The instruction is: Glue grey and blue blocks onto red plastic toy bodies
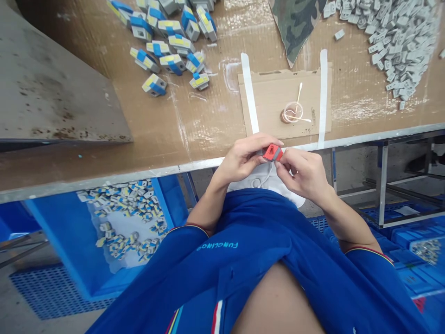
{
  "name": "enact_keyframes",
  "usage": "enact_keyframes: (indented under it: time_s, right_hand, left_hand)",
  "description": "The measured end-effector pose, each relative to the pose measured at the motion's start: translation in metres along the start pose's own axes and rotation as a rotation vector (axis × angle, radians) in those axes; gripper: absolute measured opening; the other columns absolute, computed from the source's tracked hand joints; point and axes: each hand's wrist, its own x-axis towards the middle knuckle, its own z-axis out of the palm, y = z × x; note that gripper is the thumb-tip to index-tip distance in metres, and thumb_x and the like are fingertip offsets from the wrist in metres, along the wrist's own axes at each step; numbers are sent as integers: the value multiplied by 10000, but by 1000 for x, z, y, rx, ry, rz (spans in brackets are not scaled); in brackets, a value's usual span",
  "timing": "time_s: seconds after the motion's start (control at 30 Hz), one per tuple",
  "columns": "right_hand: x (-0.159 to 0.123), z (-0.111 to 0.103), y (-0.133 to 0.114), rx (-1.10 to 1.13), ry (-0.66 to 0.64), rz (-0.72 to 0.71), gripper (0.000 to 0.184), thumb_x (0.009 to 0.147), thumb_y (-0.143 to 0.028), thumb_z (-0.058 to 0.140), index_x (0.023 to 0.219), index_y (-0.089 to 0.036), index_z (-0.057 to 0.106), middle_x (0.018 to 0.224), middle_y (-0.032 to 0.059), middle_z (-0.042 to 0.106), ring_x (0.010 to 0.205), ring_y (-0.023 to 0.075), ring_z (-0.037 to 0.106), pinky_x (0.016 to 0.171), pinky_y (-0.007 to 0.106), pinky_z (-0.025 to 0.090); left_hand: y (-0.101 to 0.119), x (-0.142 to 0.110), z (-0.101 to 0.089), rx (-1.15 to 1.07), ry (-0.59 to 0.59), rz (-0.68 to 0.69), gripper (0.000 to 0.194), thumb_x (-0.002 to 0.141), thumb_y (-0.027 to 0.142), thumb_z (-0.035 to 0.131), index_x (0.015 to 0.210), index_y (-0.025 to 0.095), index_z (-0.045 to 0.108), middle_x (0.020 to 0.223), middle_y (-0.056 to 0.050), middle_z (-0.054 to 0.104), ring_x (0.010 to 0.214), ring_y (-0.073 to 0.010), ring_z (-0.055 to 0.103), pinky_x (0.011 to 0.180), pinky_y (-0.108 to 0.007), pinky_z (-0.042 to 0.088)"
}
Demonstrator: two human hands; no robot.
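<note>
The left hand (239,157) and right hand (302,174) are together at the middle of the frame, just below the table edge (104,180) — both pinching a small red block (273,152) in their fingers, over a white cloth (267,180) on the lap. Ahead, a cardboard sheet (278,95) holds a small cup (291,112) with cotton swabs. Blue-and-yellow blocks (167,51) sit upper left, grey pieces (399,46) upper right, a camouflage cloth (295,23) at top, and a blue crate (121,222) of blocks lower left.
</note>
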Motion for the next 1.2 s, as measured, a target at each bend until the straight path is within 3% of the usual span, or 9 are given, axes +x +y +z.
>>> enact_keyframes:
  time_s: [0.23, 0.77, 1.2]
  right_hand:
    - [-4, 6, -8, -111, 67, 59, 193, 959, -142, 542, 801, -243, 495, 638, -55, 542, 559, 116, 471, 563, 273, 349]
    - [-2, 16, -4, 38, 126, 55, 193, 889, -136, 538, 776, -254, 436, 617, -69, 487, 525, 104, 386, 539, 259, 343]
    - [-5, 13, -2, -8, 69, 108, 168, 961, -160, 554, 828, -247, 496, 670, -49, 543, 561, 112, 427, 568, 262, 361]
  left_hand:
    - [-2, -1, 2, 74, 45, -26, 393, 1041, 461, 589, 1310, 208, 723, 1139, -116, 779, 1031, -220, 727, 921, -361, 571]
    - [-2, -2, 0, -19, 27, -37, 393, 1028, 485, 610, 1271, 206, 740, 1169, -125, 782, 1054, -228, 743, 941, -365, 579]
    - [-3, -2, 1, 55, 39, -48, 367, 1036, 422, 607, 1306, 201, 721, 1132, -116, 775, 1017, -208, 724, 913, -340, 564]
